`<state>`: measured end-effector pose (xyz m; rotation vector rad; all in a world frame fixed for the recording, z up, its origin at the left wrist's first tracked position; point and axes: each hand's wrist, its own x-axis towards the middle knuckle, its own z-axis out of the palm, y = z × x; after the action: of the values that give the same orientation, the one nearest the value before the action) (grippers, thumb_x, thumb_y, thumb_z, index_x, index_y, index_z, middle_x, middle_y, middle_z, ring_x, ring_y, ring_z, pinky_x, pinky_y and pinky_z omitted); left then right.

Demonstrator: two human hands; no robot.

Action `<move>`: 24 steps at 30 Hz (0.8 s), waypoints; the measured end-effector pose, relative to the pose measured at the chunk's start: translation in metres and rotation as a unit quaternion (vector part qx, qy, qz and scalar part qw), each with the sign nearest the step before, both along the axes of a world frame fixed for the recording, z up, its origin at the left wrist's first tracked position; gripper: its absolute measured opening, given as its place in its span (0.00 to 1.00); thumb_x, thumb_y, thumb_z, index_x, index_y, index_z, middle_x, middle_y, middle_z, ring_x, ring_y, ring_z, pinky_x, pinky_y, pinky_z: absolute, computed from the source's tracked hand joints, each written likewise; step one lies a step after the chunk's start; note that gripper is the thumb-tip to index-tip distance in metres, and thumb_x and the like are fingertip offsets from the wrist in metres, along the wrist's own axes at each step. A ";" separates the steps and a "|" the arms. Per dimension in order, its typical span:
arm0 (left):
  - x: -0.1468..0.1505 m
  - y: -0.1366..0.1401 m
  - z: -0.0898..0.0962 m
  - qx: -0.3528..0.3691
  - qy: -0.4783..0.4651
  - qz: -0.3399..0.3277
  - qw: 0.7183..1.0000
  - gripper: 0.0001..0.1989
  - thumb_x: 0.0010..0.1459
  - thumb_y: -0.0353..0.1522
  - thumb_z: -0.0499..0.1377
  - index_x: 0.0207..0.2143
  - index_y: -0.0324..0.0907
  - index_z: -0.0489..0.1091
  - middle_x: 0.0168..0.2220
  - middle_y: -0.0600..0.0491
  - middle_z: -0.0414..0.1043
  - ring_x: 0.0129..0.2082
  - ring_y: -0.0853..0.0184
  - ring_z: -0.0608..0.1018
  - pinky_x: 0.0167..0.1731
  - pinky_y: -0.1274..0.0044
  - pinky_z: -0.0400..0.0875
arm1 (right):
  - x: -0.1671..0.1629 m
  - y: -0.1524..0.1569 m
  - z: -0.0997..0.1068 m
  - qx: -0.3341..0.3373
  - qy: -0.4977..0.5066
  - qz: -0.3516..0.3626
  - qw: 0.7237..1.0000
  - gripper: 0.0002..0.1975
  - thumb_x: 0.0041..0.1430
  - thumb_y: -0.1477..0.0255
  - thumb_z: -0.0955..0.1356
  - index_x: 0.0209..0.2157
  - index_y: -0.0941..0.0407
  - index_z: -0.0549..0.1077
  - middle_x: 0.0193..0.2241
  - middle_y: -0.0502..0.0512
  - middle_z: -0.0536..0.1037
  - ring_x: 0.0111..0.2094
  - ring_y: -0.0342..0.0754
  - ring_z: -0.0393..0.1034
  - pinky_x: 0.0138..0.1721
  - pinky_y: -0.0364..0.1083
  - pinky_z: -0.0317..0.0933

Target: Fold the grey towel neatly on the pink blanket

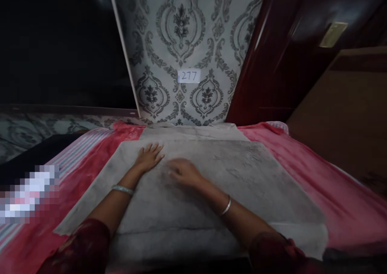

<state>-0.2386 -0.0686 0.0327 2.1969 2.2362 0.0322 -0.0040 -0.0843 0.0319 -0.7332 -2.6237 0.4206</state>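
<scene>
A grey cloth [169,209] with a soft, suede-like nap lies spread out, with faint marks and creases toward its right side. My left hand [148,158] rests flat on its upper left part, fingers spread and holding nothing. To the right of it, my right hand [185,172] is over the middle of the cloth, its fingers curled and blurred by motion. Whether it touches the cloth or pinches anything, I cannot tell. Behind the main sheet, a folded or second grey strip [193,133] runs along the far edge.
A pink-red plush blanket [302,173] shows on both sides under the grey cloth. Striped fabric [81,149] lies at the left. Behind are a patterned wall [181,40] with a "277" label [189,76], a dark screen [60,44] and a dark red wooden panel [272,52].
</scene>
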 end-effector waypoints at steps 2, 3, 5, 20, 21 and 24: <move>0.008 -0.003 -0.005 -0.003 -0.002 0.011 1.000 0.31 0.68 0.46 0.42 0.71 0.49 0.50 0.74 0.50 0.42 0.73 0.52 0.47 0.67 0.53 0.44 | 0.030 0.039 0.010 0.026 -0.022 -0.124 0.992 0.24 0.70 0.64 0.61 0.65 0.53 0.65 0.64 0.57 0.67 0.66 0.52 0.58 0.66 0.55 0.49; 0.010 -0.003 -0.006 -0.004 -0.003 0.015 1.000 0.31 0.68 0.46 0.41 0.71 0.49 0.50 0.74 0.50 0.43 0.73 0.52 0.47 0.67 0.53 0.44 | 0.050 0.059 0.013 0.028 -0.043 -0.181 0.982 0.27 0.71 0.63 0.60 0.68 0.54 0.61 0.68 0.59 0.62 0.68 0.55 0.52 0.67 0.59 0.46; 0.009 -0.002 -0.006 -0.001 -0.004 0.015 1.000 0.31 0.68 0.45 0.41 0.71 0.50 0.50 0.73 0.50 0.44 0.73 0.52 0.47 0.66 0.52 0.45 | 0.095 0.094 0.014 0.012 -0.077 -0.297 0.952 0.28 0.72 0.61 0.57 0.70 0.52 0.55 0.71 0.60 0.54 0.71 0.57 0.44 0.67 0.62 0.44; 0.001 0.008 -0.003 0.016 0.016 0.062 0.998 0.33 0.67 0.46 0.42 0.70 0.43 0.53 0.73 0.45 0.46 0.72 0.49 0.51 0.65 0.52 0.49 | 0.255 0.162 -0.034 -0.067 -0.157 -0.455 0.874 0.31 0.73 0.56 0.48 0.72 0.49 0.50 0.73 0.54 0.46 0.72 0.56 0.40 0.68 0.62 0.39; 0.000 0.007 -0.001 0.013 0.020 0.093 0.995 0.35 0.67 0.47 0.40 0.71 0.42 0.52 0.73 0.44 0.46 0.72 0.47 0.51 0.65 0.51 0.50 | 0.262 0.162 -0.033 -0.075 -0.155 -0.455 0.873 0.31 0.73 0.57 0.47 0.72 0.49 0.51 0.73 0.54 0.47 0.72 0.55 0.40 0.68 0.62 0.39; -0.012 0.002 0.007 -0.004 0.017 0.177 0.984 0.38 0.66 0.50 0.35 0.72 0.41 0.49 0.73 0.42 0.43 0.71 0.45 0.50 0.63 0.48 0.51 | 0.291 0.160 -0.033 -0.103 -0.146 -0.497 0.849 0.32 0.73 0.57 0.46 0.72 0.51 0.51 0.73 0.56 0.46 0.72 0.55 0.41 0.67 0.62 0.41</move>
<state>-0.2503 -0.0665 0.0397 1.7786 2.6082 -0.0131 0.2872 0.0759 -0.0010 -2.1835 -2.0305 0.2704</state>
